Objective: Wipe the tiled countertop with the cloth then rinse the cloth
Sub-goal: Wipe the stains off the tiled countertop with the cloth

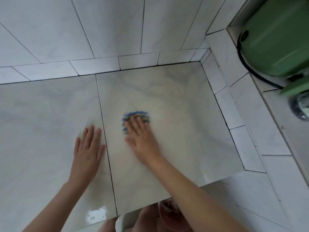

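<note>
The tiled countertop [175,101] is pale grey with dark grout lines and fills the middle of the view. A small blue and yellow cloth [136,115] lies on its right tile. My right hand [142,138] presses flat on the cloth with straight fingers, covering its near half; hand and cloth are blurred. My left hand [87,148] rests flat on the left tile beside the grout line, fingers straight, touching nothing else.
White tiled walls rise behind and to the right of the counter. A green tank-like appliance [275,39] with a black hose sits on a raised ledge at top right, with a metal fitting [301,108] below it. The counter's front edge runs along the bottom.
</note>
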### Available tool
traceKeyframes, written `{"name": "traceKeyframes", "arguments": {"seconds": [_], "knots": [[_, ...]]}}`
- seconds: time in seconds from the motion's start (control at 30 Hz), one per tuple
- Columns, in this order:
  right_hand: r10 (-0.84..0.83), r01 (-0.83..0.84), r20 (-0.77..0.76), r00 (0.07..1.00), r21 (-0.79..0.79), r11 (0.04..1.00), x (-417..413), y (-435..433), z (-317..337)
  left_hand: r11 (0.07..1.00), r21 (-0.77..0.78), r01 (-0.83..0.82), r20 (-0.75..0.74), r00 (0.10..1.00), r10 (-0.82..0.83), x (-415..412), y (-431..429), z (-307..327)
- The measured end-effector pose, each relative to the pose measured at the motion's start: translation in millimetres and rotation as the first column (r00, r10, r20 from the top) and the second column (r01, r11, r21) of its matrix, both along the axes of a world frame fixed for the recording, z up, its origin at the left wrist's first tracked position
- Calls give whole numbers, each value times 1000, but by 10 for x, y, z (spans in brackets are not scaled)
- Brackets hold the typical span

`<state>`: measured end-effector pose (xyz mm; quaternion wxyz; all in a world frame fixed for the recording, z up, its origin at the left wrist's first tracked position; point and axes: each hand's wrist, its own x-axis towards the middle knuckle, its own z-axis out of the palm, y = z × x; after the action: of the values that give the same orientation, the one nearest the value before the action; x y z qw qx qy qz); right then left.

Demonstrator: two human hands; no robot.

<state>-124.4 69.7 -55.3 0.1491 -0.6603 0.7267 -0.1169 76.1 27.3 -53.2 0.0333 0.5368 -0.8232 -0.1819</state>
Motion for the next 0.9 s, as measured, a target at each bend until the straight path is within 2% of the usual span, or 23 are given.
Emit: {"name": "traceKeyframes", "arguments": {"seconds": [0.1,0.17,0.23,0.33,0.47,0.53,0.63,0.73,0.8,0.9], "knots": [[230,-230,-9,973,27,973,-75,20,13,1000,0,7,13,1000,-7,20,-7,-17],[223,-223,-67,972,15,975,-461,-21,-40,1000,6,20,18,1000,-21,27,2,-40],[32,-30,-81,996,16,999,-953,-120,-48,1000,6,20,23,1000,-21,28,17,-61],[-259,267,-109,960,61,962,-1568,-237,8,1000,-14,18,44,999,-18,15,31,-82],[-410,425,-144,901,100,900,-1585,-399,20,1000,-16,10,48,999,-9,1,30,-95],[-345,357,-127,930,86,930,-1295,-448,14,999,-32,9,59,998,-7,-4,35,-91],[-153,156,-58,987,56,986,-763,-311,8,999,-43,6,68,998,-4,-14,44,-89],[-22,23,-47,999,19,1000,-387,4,35,999,-49,8,75,997,-4,-10,44,-91],[5,-5,-23,1000,-13,1000,-393,118,68,999,-52,8,80,997,-4,-10,42,-92],[-92,93,29,995,-48,994,-541,19,109,998,-57,4,76,997,0,-25,44,-97]]}}
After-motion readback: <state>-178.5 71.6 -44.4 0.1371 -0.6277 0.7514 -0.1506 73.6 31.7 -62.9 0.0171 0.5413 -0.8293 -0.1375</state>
